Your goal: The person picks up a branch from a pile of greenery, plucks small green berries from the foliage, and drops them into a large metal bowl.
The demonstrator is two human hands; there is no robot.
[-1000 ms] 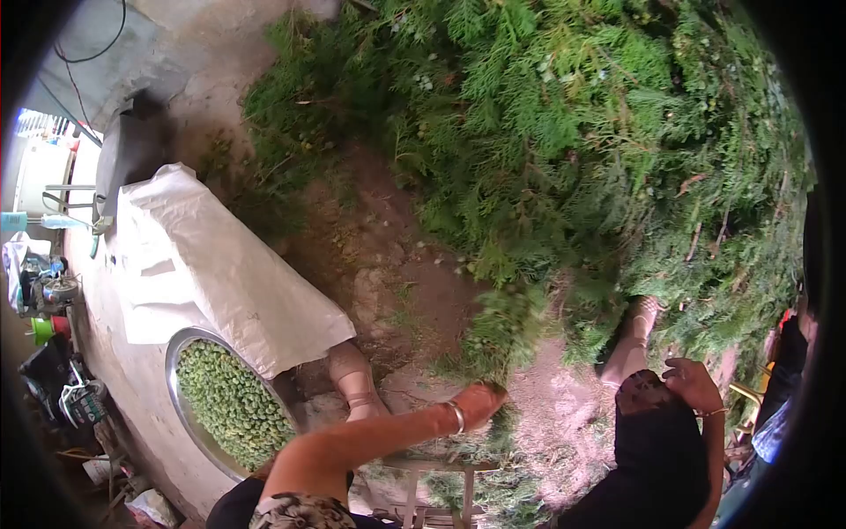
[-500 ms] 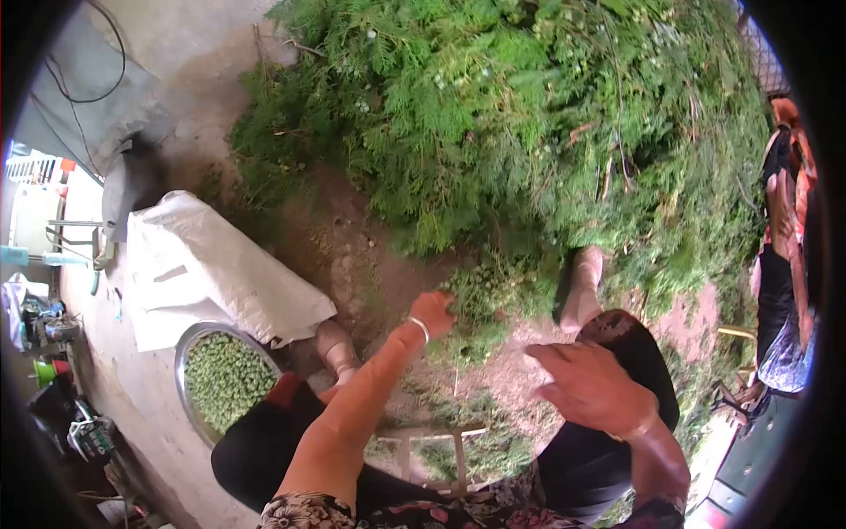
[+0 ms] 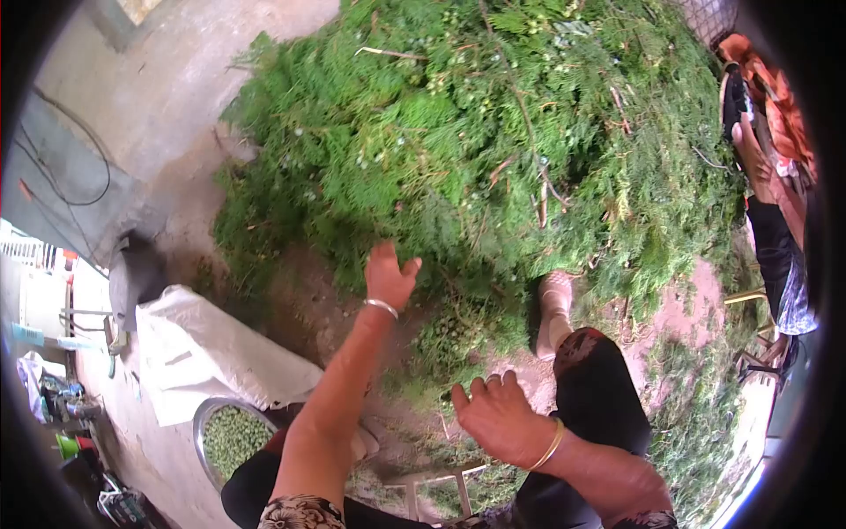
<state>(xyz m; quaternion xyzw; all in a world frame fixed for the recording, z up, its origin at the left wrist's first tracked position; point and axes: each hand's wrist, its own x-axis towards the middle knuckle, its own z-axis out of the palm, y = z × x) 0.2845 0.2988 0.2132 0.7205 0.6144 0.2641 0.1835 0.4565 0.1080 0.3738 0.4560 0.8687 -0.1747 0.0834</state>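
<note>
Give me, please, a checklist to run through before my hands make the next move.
1. Left hand within reach of the leafy branches: ok, it is at their near edge.
2. Left hand gripping a branch: cannot tell, the fingertips are against the greenery.
3. Right hand free: cannot tell, nothing shows in it, but its palm is hidden.
4. Metal bowl holding the small green pieces: ok in the visible part.
5. Whole bowl in view: not ok, a leg hides part of it.
6. White sheet off the leafy branches: ok, it lies apart, to their left.
</note>
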